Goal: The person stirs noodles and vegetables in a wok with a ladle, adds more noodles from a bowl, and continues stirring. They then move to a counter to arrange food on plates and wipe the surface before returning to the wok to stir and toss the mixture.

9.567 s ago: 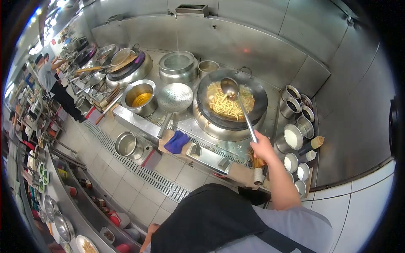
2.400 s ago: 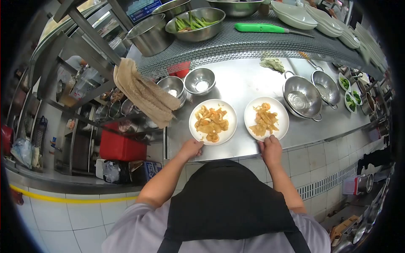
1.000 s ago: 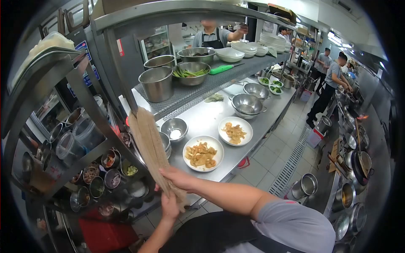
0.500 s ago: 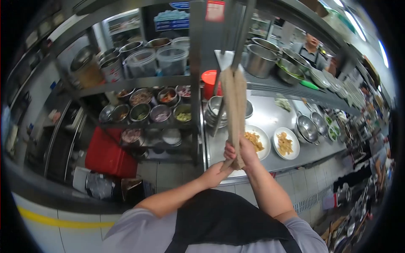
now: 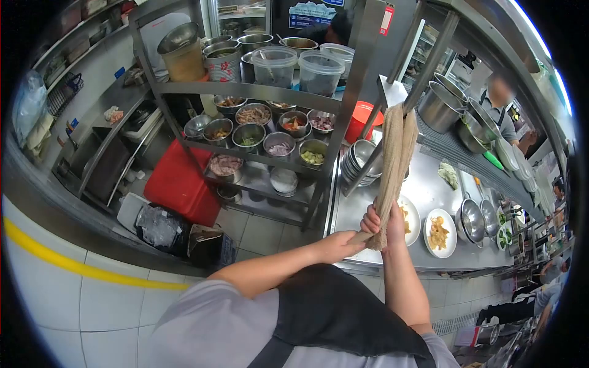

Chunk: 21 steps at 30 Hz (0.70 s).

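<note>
Two hands are on one brown towel, which hangs in a long bunch from the shelf frame above the near edge of the bench. The right hand is clenched around the towel's lower part, its fingers wrapped across the cloth; the left hand grasps the bottom end just beside it, though its fingertips are partly hidden. The cloth looks drawn toward the person and tilts slightly. The step in hand appears to be wiping the hands on the towel, judging by this bunched, two-handed grasp. Just behind and right of the towel is a plate of food, partly covered by the right hand; farther right of the towel is a second plate, fully in view, and beyond that sit metal strainers. Left of the towel are stacked bowls and, behind them, a red container. A next move away from the towel would seem to call for loosening both hands and letting the cloth hang freely, keeping its end off the nearer plate.
</note>
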Each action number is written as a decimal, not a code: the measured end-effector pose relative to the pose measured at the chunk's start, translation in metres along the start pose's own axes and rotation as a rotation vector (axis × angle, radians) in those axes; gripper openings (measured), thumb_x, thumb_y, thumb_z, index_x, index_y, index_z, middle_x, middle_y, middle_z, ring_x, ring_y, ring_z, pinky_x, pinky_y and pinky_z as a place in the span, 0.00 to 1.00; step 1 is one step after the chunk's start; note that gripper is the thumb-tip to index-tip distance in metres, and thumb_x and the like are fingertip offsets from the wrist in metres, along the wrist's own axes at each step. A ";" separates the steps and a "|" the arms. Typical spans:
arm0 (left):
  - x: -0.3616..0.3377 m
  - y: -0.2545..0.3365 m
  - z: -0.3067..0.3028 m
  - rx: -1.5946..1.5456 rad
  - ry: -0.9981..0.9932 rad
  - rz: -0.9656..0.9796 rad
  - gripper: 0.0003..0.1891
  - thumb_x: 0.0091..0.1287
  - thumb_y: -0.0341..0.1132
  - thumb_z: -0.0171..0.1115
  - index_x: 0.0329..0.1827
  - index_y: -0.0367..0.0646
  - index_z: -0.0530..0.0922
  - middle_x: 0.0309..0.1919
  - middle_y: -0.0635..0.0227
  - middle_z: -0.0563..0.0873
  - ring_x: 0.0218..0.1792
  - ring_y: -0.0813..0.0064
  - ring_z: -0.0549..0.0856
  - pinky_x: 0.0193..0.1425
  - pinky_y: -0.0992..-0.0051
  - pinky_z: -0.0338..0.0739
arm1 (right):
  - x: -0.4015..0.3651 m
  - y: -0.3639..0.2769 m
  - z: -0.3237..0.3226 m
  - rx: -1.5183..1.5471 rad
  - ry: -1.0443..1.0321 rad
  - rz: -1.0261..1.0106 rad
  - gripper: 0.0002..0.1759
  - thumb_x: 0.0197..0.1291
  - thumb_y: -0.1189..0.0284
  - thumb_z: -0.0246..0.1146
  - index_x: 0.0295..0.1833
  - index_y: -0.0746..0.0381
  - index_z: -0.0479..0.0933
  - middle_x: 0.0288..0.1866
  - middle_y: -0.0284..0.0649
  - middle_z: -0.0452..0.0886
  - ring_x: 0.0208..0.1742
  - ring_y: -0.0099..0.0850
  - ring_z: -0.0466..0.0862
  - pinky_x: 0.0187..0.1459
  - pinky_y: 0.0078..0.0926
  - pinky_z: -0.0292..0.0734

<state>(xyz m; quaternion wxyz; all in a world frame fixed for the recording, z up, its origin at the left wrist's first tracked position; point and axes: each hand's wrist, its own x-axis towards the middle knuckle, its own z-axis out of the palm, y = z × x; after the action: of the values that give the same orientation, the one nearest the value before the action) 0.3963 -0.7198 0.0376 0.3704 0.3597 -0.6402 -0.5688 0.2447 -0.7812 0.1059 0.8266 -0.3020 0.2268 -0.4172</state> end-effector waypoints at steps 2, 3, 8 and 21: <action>0.002 -0.001 -0.004 0.074 -0.044 -0.010 0.18 0.75 0.48 0.54 0.43 0.38 0.73 0.25 0.76 0.73 0.27 0.86 0.73 0.31 0.79 0.71 | 0.000 0.002 0.000 0.003 0.014 -0.028 0.25 0.74 0.48 0.39 0.37 0.58 0.66 0.16 0.33 0.63 0.12 0.24 0.62 0.19 0.22 0.59; 0.003 0.000 -0.007 0.075 -0.046 -0.010 0.18 0.75 0.48 0.54 0.43 0.38 0.73 0.25 0.76 0.73 0.27 0.86 0.73 0.31 0.79 0.71 | -0.001 0.003 0.000 0.004 0.015 -0.031 0.25 0.74 0.48 0.39 0.37 0.58 0.66 0.16 0.33 0.63 0.12 0.24 0.62 0.19 0.22 0.59; 0.014 -0.003 -0.069 0.802 -0.085 0.009 0.19 0.64 0.50 0.64 0.37 0.40 0.80 0.28 0.60 0.82 0.31 0.60 0.83 0.36 0.62 0.77 | -0.004 -0.001 -0.004 0.003 -0.001 0.011 0.35 0.72 0.42 0.35 0.23 0.59 0.62 0.14 0.34 0.61 0.13 0.26 0.62 0.23 0.24 0.60; -0.009 -0.118 -0.319 1.070 1.118 -0.394 0.15 0.63 0.40 0.64 0.49 0.43 0.83 0.69 0.58 0.69 0.68 0.44 0.66 0.70 0.54 0.63 | 0.002 0.009 -0.016 -0.042 0.156 -0.125 0.31 0.71 0.43 0.39 0.31 0.60 0.66 0.14 0.33 0.63 0.11 0.25 0.63 0.19 0.24 0.62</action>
<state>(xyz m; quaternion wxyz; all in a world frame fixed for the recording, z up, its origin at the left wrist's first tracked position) 0.6873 -0.8699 -0.0555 0.3066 0.8271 -0.4703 0.0254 0.2409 -0.7839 0.0877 0.7723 -0.2994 0.2799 -0.4854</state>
